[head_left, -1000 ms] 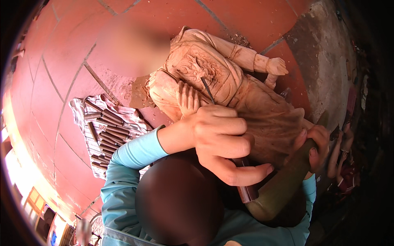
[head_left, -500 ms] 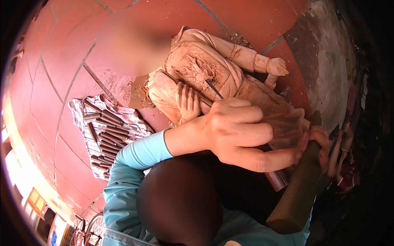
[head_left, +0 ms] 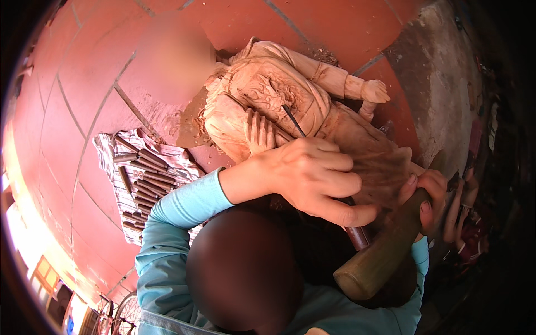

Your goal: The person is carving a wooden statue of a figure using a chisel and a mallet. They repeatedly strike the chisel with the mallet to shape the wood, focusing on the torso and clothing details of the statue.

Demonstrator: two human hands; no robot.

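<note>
A carved wooden statue (head_left: 352, 125) of a robed figure lies on its back on the floor, with raised relief on its chest. My left hand (head_left: 312, 178) is closed round a chisel (head_left: 293, 121), whose dark blade tip meets the chest carving. Below my fingers the chisel's reddish-brown handle sticks out toward me. To the right, my right hand (head_left: 427, 198) grips a thick wooden mallet (head_left: 385, 248), shaped like a club. The mallet's broad end is beside the chisel handle's butt; whether they touch I cannot tell.
On the left a striped cloth (head_left: 117, 162) carries several dark-handled carving tools (head_left: 148, 190). Wood shavings (head_left: 195, 123) lie around the statue on the red tiled floor (head_left: 95, 72). A bicycle wheel (head_left: 127, 315) shows at the lower left, and a grey concrete strip (head_left: 441, 84) runs along the right.
The mallet has swung left, its broad end now closer to the chisel handle. My left hand and the chisel have shifted slightly, the handle end leftward.
</note>
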